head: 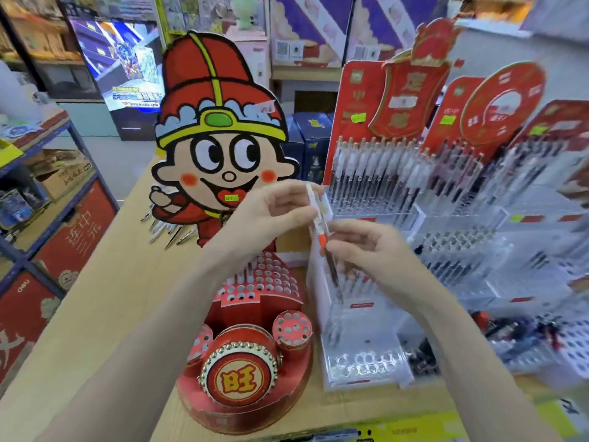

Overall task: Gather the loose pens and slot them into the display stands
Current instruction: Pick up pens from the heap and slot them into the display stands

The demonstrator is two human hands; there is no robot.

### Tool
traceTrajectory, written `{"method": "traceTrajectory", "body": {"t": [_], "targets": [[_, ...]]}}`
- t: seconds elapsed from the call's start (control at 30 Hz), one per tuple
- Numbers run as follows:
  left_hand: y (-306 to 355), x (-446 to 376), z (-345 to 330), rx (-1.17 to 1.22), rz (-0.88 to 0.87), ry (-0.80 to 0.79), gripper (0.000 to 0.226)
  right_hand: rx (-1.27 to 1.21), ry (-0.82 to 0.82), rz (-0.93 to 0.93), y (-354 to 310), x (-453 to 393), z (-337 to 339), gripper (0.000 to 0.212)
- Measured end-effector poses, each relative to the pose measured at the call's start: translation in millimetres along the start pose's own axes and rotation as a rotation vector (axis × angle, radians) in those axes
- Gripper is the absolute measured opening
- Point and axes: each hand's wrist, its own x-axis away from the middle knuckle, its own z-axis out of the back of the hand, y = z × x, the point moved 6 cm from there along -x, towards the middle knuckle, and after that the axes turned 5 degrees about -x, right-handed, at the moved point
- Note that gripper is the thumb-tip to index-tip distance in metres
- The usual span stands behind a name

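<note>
Head view: both hands (271, 215) pinch pen (320, 224).

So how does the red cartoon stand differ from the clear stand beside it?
The red cartoon stand is round opaque cardboard with a drum front; the clear stand is see-through, boxy plastic. The pen held in both hands hangs over the clear stand, not the red one. Both have hole grids, mostly unfilled.

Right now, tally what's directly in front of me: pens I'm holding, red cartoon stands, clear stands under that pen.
Pen: 1
Red cartoon stand: 1
Clear stand: 1
Total: 3
</note>
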Motion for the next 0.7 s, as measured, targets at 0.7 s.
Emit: {"method": "traceTrajectory", "body": {"t": [0.7], "targets": [[-39.3,-70.3,-60.6,-1.083,-0.111,-0.071,0.032,0.894,0.660,0.292,-52.0,-29.9,98.6,0.020]]}}
